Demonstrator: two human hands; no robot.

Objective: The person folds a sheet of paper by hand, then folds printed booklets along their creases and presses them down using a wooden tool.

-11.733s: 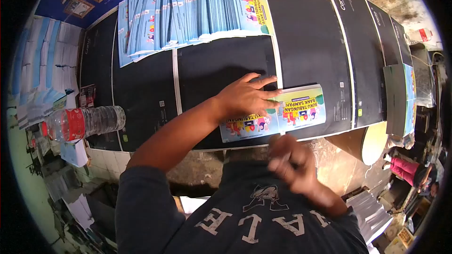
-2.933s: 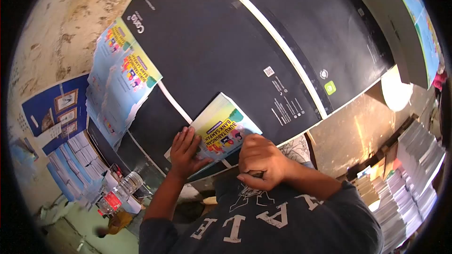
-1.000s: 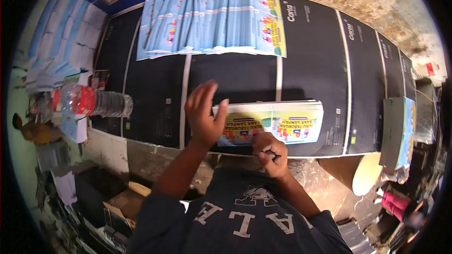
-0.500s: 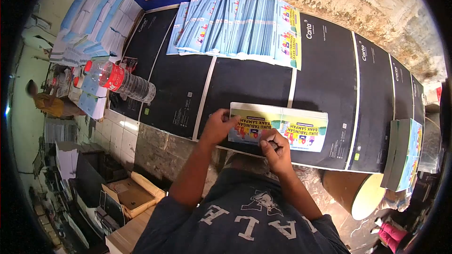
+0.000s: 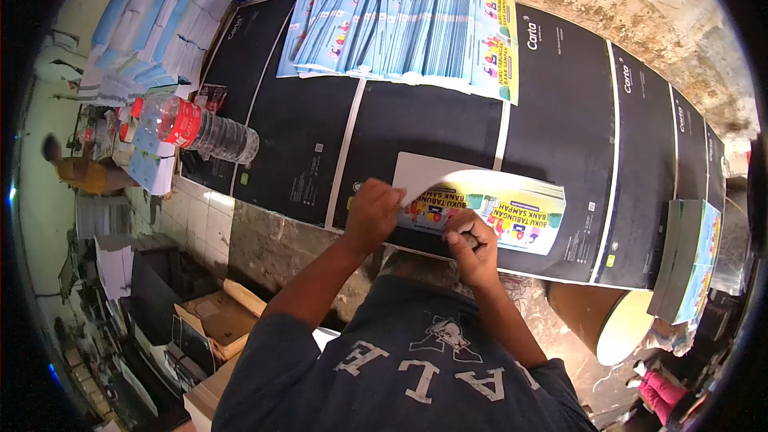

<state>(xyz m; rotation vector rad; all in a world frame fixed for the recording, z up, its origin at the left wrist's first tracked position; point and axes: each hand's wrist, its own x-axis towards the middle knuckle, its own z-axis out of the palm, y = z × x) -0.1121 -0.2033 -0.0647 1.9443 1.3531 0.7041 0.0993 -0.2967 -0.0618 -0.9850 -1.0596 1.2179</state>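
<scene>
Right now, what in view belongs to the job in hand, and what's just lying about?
Job, by the look:
Printed sheets, left hand pinching their left end, right hand at their near edge
Fanned pile behind, with similar print
Likely the similar-looking stack, far right

Just lying about, it seems:
Red-labelled bottle
Open cardboard box

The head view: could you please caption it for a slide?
Left hand holding a curled sheet, right hand over printed sheets.

The single head camera is looking forward and down from above, quite near, over the shirt (image 5: 384,352) and table (image 5: 560,112).
</scene>
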